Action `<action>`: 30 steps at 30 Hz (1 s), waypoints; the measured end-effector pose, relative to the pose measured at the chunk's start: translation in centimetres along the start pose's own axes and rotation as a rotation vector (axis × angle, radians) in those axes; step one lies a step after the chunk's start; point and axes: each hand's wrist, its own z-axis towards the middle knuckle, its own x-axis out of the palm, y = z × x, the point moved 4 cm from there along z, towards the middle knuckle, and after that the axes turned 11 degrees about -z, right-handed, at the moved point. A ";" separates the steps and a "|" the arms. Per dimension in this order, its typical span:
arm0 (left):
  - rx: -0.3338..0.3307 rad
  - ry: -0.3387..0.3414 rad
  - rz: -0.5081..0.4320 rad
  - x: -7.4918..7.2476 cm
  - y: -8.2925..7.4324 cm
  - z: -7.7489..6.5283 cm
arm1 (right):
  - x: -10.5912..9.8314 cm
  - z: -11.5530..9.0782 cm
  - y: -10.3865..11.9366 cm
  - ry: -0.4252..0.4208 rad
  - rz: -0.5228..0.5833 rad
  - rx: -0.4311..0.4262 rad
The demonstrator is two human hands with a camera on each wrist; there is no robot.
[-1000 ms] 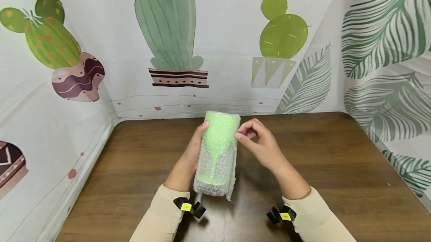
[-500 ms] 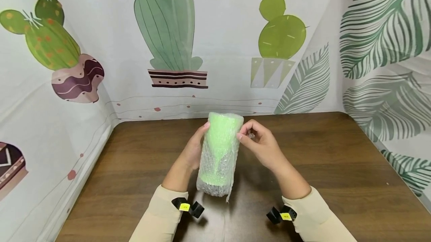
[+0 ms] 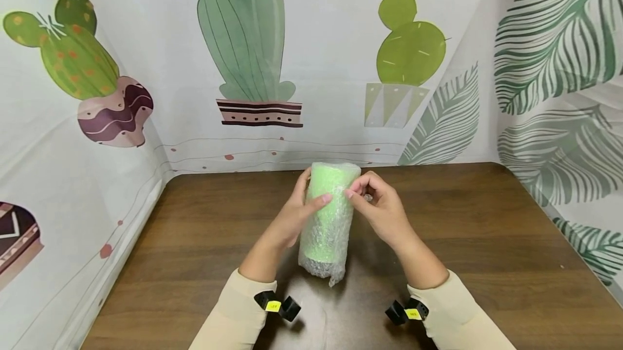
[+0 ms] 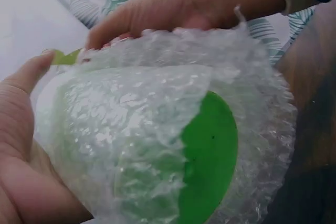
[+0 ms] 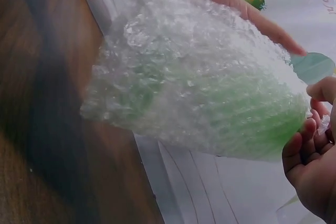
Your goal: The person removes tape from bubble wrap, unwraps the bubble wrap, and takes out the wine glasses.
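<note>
A green goblet (image 3: 325, 183) stands out through layers of bubble wrap (image 3: 325, 233), held upright over the table with a slight tilt. In the left wrist view its round green foot (image 4: 212, 156) shows at the open end of the wrap. My left hand (image 3: 291, 216) grips the bundle from the left, thumb across the front. My right hand (image 3: 384, 210) pinches the wrap at its upper right edge between thumb and index finger. A small crumpled clear scrap (image 5: 324, 124) sits within that hand's curled fingers. A loose corner of wrap hangs at the bottom.
The brown wooden table (image 3: 204, 231) spreads beneath both hands. Behind and beside it hangs white cloth (image 3: 331, 58) printed with cacti and leaves. Each wrist wears a black camera mount with a yellow label.
The wrapped goblet has shifted right and turned, so its stem no longer shows plainly. My left hand has moved right with it, its thumb now across the front. My right hand keeps its pinch.
</note>
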 end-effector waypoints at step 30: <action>-0.006 0.001 0.004 0.4 0.7 0.3 | 0.0 -0.2 0.2 0.061 0.151 -0.054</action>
